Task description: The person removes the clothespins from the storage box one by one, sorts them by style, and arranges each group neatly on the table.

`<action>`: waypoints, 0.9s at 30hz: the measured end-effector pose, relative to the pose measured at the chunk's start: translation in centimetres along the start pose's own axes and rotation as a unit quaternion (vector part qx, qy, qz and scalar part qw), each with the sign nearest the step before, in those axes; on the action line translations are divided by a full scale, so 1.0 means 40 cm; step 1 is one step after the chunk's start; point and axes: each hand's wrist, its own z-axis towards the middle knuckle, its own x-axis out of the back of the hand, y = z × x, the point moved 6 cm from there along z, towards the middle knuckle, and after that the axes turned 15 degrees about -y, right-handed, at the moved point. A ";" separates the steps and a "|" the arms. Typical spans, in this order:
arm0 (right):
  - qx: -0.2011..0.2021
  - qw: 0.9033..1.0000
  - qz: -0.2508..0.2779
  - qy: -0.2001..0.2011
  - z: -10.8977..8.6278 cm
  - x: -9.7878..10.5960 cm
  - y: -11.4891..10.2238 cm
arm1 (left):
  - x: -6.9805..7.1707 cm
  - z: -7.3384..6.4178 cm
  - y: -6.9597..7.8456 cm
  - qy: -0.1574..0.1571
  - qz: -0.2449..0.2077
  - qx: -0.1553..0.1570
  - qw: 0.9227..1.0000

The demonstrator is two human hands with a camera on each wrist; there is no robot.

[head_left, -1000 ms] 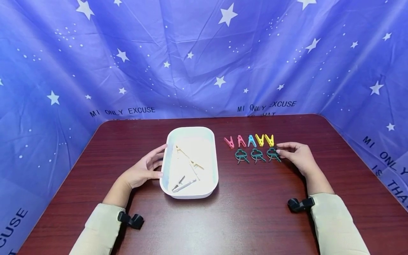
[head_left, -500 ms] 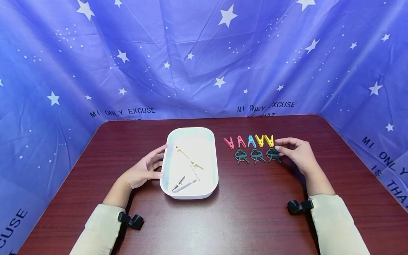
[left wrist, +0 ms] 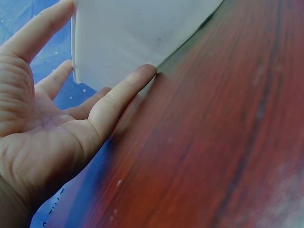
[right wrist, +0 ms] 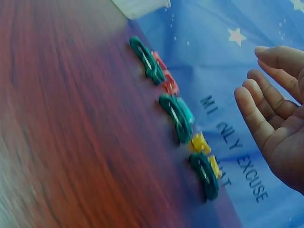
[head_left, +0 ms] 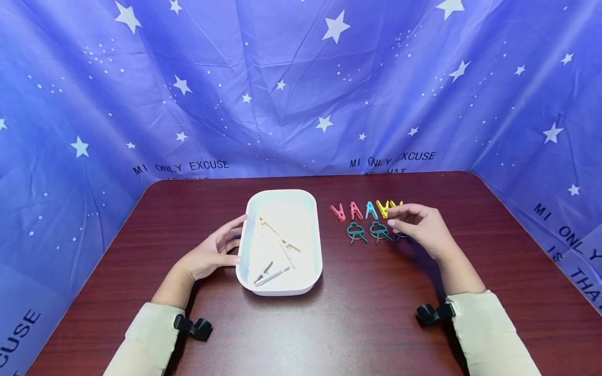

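Note:
My left hand (head_left: 207, 256) spreads against the left side of a white tray (head_left: 282, 291), thumb and fingertips touching its wall and rim. In the left wrist view the thumb (left wrist: 126, 92) lies straight along the tray's lower edge. Inside the tray are tan clips (head_left: 277, 232) and a whitish clip (head_left: 273, 275) with a metal spring. My right hand (head_left: 418, 230) hovers, bent fingers apart from the thumb, over the right end of two rows of clips. It partly hides a yellow clip (head_left: 396, 204) and a green round clip (head_left: 401, 234). Nothing shows between its fingers in the right wrist view.
Left along the back row lie another yellow clip (head_left: 382, 208), a blue clip (head_left: 370, 210) and two pink clips (head_left: 356, 210). Two more green round clips (head_left: 378, 231) make up the front row. A blue starry cloth (head_left: 291, 104) hangs behind the dark red table (head_left: 301, 344).
My right hand has moved left from beside the rows to over their right end, now covering part of the last clips. The left hand and tray have stayed put.

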 end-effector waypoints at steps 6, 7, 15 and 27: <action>0.017 0.999 0.001 -0.034 0.019 -0.047 -0.033 | 0.002 -0.004 0.002 0.002 0.007 -0.003 1.000; 0.020 0.999 0.003 -0.039 0.023 -0.054 -0.037 | 0.003 -0.003 0.001 0.002 0.006 -0.004 1.000; 0.050 0.996 0.008 -0.077 0.065 -0.112 -0.073 | 0.001 -0.002 0.001 0.001 0.014 -0.004 1.000; 0.052 0.990 -0.014 -0.131 0.136 -0.181 -0.137 | 0.002 0.000 0.001 -0.001 0.016 -0.009 1.000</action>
